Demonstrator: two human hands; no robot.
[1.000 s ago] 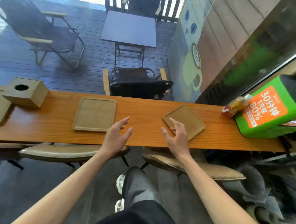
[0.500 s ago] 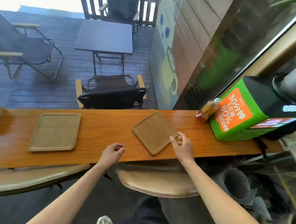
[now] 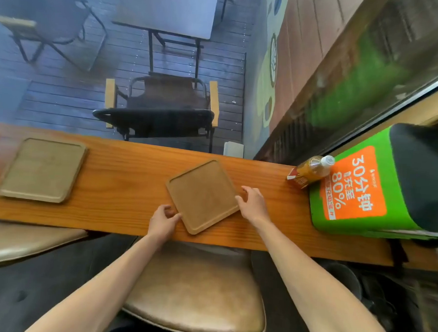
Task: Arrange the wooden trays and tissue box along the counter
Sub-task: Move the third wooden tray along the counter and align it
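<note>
Both hands, left hand (image 3: 163, 220) and right hand (image 3: 252, 204), are gripping opposite edges of the crooked tray (image 3: 203, 196) between them, so straightening's left; the other tray (image 3: 42, 169), well off left, looks squared already, tissue box not visible.

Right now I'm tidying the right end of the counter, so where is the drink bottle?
In the head view, the drink bottle lies tilted at the counter's far right, leaning against the green box, right of the angled tray.
</note>
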